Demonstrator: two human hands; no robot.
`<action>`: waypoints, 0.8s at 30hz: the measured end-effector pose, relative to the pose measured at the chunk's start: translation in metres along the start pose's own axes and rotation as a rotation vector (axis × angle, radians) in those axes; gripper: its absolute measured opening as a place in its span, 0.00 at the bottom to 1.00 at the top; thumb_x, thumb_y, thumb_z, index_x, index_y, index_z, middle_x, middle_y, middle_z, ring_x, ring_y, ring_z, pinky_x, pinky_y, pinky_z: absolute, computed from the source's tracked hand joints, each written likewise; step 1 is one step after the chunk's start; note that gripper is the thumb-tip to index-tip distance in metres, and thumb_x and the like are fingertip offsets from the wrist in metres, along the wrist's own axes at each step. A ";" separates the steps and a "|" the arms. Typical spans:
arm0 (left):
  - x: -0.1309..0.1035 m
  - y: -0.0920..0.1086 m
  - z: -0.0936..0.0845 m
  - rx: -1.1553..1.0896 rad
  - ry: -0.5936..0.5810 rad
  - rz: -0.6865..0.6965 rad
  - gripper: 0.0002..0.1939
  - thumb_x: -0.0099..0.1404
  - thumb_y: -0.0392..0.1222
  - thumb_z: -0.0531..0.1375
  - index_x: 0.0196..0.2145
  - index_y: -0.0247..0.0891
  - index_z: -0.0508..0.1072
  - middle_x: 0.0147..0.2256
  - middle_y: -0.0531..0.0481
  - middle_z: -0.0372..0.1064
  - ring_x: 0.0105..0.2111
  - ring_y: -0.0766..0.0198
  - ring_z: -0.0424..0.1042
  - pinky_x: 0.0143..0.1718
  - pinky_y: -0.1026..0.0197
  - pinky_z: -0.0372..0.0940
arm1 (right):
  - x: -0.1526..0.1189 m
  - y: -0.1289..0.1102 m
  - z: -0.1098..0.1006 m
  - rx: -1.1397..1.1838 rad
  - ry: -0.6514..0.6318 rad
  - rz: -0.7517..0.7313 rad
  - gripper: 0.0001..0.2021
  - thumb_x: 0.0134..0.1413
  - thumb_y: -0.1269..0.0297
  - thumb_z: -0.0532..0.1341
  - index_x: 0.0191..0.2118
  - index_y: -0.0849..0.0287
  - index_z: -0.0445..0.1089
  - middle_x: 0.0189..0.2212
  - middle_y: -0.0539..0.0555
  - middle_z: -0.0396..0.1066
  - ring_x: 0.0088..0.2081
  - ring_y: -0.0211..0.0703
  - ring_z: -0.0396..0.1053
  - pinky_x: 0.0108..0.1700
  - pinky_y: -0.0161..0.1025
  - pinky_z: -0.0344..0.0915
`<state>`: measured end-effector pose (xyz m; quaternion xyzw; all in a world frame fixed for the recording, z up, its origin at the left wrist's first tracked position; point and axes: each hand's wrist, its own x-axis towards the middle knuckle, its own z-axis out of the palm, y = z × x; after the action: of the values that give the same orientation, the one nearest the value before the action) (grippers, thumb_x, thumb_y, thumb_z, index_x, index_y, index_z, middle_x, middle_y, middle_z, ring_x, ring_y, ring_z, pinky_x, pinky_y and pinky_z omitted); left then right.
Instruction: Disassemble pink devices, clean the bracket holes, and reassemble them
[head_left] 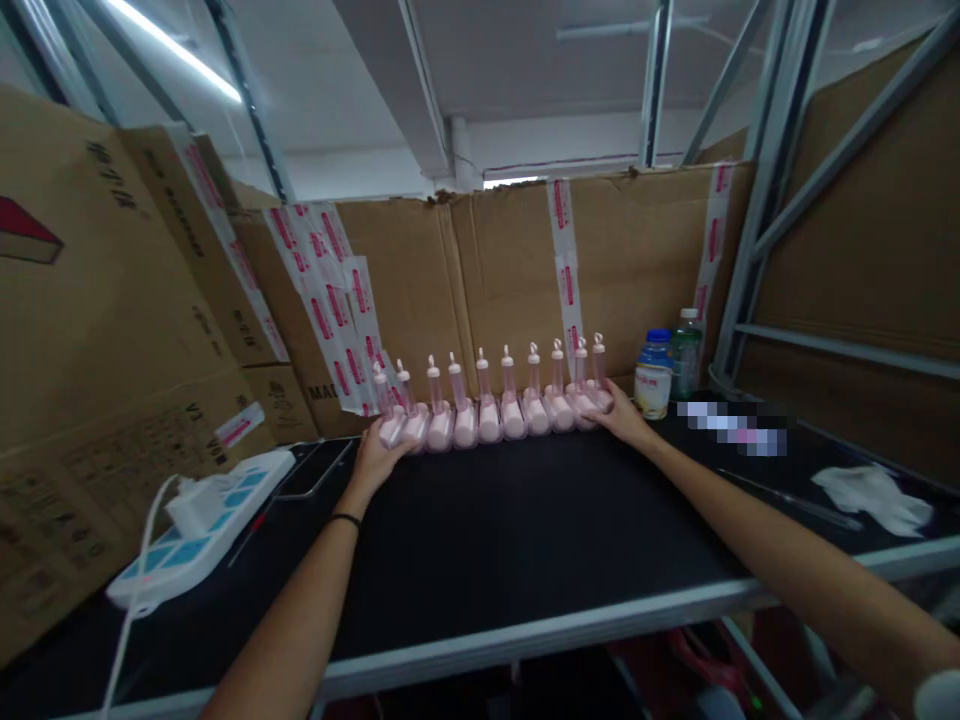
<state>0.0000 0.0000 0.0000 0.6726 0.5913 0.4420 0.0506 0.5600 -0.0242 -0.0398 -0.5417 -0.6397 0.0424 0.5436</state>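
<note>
Several pink bottle-like items (pixel 489 420), each with a clear upright neck and a small looped tip, stand side by side in a row at the back of the black table (pixel 525 530). My left hand (pixel 379 455) is wrapped round the left end of the row, thumb in front of the bottles. At the right end, my right hand (pixel 619 415) presses against the last bottle, its fingers partly behind it. The bottles touch one another between my two hands.
A white power strip (pixel 202 530) and a dark phone-like frame (pixel 319 470) lie left. At right are a blue-capped bottle (pixel 654 380), a green bottle (pixel 685 360) and a crumpled white cloth (pixel 874 497). Cardboard (pixel 502 260) walls the back; a metal edge (pixel 540 635) runs along the front.
</note>
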 end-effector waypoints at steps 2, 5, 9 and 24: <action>0.000 0.003 0.000 0.034 0.007 0.001 0.48 0.51 0.60 0.70 0.64 0.34 0.62 0.59 0.35 0.63 0.61 0.42 0.63 0.64 0.45 0.57 | 0.000 -0.003 0.000 -0.030 0.034 0.012 0.49 0.44 0.43 0.70 0.68 0.61 0.57 0.64 0.68 0.63 0.62 0.63 0.65 0.65 0.60 0.59; -0.002 0.008 -0.003 0.067 0.013 0.003 0.51 0.52 0.61 0.70 0.66 0.34 0.60 0.60 0.33 0.62 0.63 0.41 0.63 0.64 0.46 0.57 | 0.000 -0.011 0.000 -0.058 0.063 0.012 0.47 0.45 0.43 0.70 0.67 0.61 0.58 0.61 0.68 0.67 0.60 0.65 0.66 0.63 0.61 0.61; -0.007 0.018 -0.007 0.092 0.038 -0.004 0.65 0.48 0.63 0.72 0.72 0.35 0.45 0.66 0.30 0.53 0.67 0.37 0.57 0.66 0.43 0.56 | -0.004 -0.020 -0.002 -0.098 0.055 -0.004 0.49 0.45 0.41 0.70 0.69 0.61 0.56 0.60 0.68 0.68 0.60 0.66 0.67 0.61 0.60 0.62; -0.025 0.059 -0.001 0.335 0.056 -0.051 0.70 0.50 0.68 0.69 0.74 0.36 0.32 0.67 0.24 0.50 0.66 0.30 0.55 0.59 0.35 0.61 | -0.013 -0.048 0.003 -0.444 -0.009 0.124 0.67 0.42 0.29 0.65 0.75 0.67 0.34 0.68 0.75 0.53 0.66 0.75 0.56 0.62 0.60 0.59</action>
<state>0.0457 -0.0391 0.0225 0.6439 0.6747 0.3544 -0.0673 0.5243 -0.0523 -0.0186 -0.6862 -0.6012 -0.0640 0.4046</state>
